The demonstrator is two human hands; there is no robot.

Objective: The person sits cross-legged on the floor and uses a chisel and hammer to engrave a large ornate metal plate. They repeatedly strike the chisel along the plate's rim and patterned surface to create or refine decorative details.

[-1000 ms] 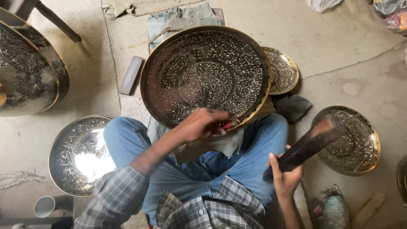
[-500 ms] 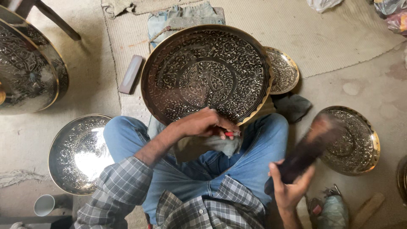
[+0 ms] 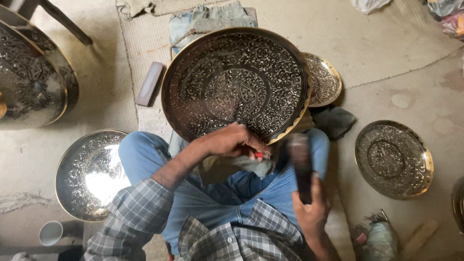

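Left hand (image 3: 231,141): curled tight around a red-tipped tool (image 3: 259,155), resting on the near rim of the large engraved tray (image 3: 235,83).
Right hand (image 3: 311,208): closed around the lower end of a dark mallet (image 3: 301,164), raised upright just right of the tray's near edge.
Large engraved tray: propped on the lap, tilted, centre of the scene.
Tool: mostly hidden in the fist; tip alone visible.
Mallet: top blurred, shape unclear.
Small engraved plate (image 3: 323,79): far right, partly behind the tray.
Cloth (image 3: 232,165): under the left hand, partly covered.
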